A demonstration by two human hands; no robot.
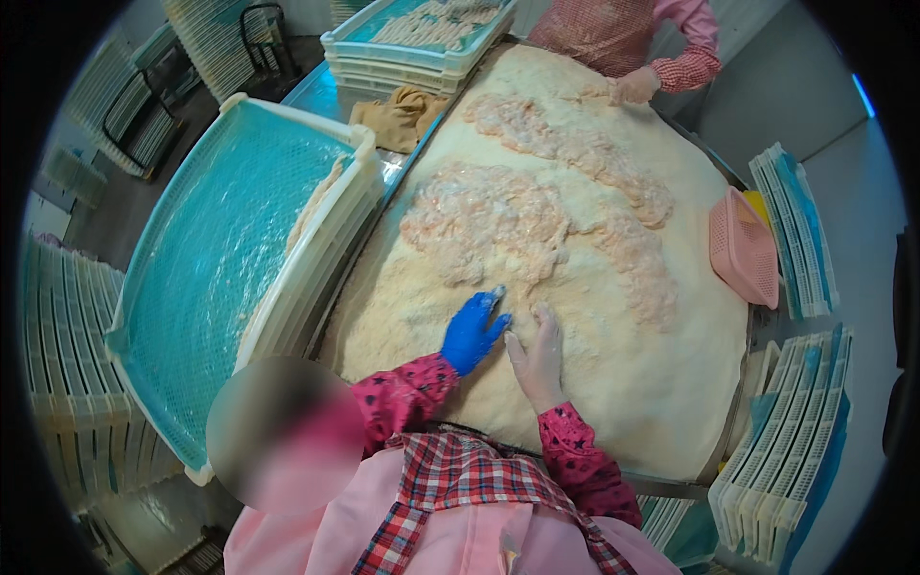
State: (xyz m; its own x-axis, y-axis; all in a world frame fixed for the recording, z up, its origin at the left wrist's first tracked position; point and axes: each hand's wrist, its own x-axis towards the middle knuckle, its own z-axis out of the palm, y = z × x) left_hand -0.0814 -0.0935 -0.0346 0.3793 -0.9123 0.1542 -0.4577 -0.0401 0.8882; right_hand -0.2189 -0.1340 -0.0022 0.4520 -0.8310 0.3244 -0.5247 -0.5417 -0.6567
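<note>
A thick layer of pale crumbs [412, 335] covers the work table. Raw, pale pink meat pieces [484, 216] lie heaped on it in front of me, dusted with crumbs. My left hand [471, 335], in a blue glove, is at the near edge of the heap, its thumb and fingers apart and crumbs stuck to the fingertips. Beside it, my right hand [539, 359] wears a whitish glove; its fingers stretch forward onto the crumbs, thumb apart. Neither hand visibly holds a piece. Whether the fingertips touch meat, I cannot tell.
On the left, stacked white trays bear a teal mesh [230, 240] with a pale strip along its edge. Another tray stack [412, 57] stands beyond a brown cloth [398, 120]. A pink basket [743, 249] sits at the right edge. Opposite, a co-worker's gloved hand [634, 86] rests over the crumbs.
</note>
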